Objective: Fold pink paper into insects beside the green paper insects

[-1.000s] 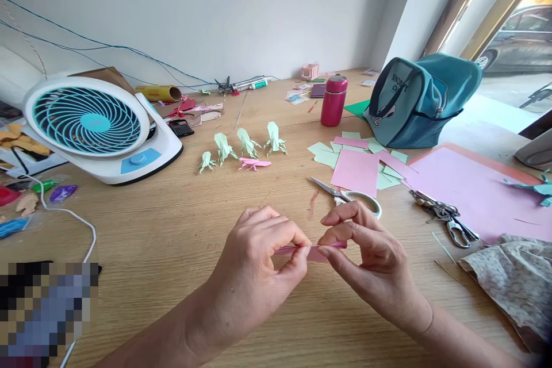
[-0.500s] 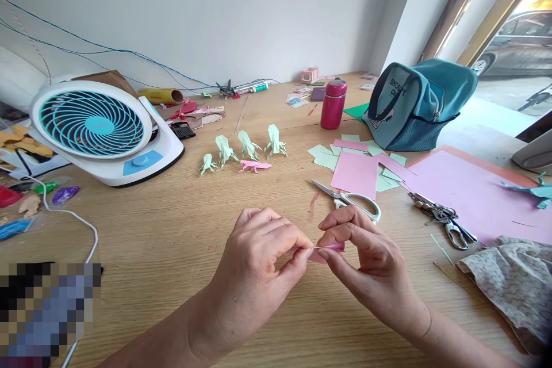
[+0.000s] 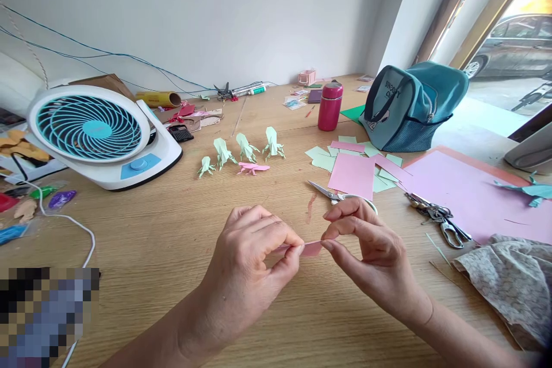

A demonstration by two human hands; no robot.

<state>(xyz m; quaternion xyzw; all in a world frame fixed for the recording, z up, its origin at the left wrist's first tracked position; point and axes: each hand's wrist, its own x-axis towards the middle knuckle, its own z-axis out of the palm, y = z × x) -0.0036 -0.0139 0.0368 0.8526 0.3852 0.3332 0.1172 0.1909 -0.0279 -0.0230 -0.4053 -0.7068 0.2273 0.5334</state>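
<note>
Between my two hands is a small piece of pink paper (image 3: pixel 312 249), seen almost edge-on above the table. My left hand (image 3: pixel 259 259) pinches it between thumb and index finger and hides its left part. With thumb and index finger, my right hand (image 3: pixel 371 259) pinches the paper's right end. Scissors (image 3: pixel 321 188) with white handles lie just behind my right hand, which covers part of them. Farther back stand several pale green folded paper insects (image 3: pixel 223 152), with a pink folded paper insect (image 3: pixel 253 168) in front of them.
Pink and green paper pieces (image 3: pixel 351 175) lie behind the scissors. A red flask (image 3: pixel 330 106) and a blue bag (image 3: pixel 405 109) stand beyond. Keys (image 3: pixel 440 218) and a patterned cloth (image 3: pixel 509 282) are at right. A fan (image 3: pixel 92 126) stands at left, near a white cable (image 3: pixel 88 227).
My fingertips have moved slightly apart, with a flat stretch of the pink paper now showing between them. The curled part by my right thumb no longer shows. The view has shifted slightly.
</note>
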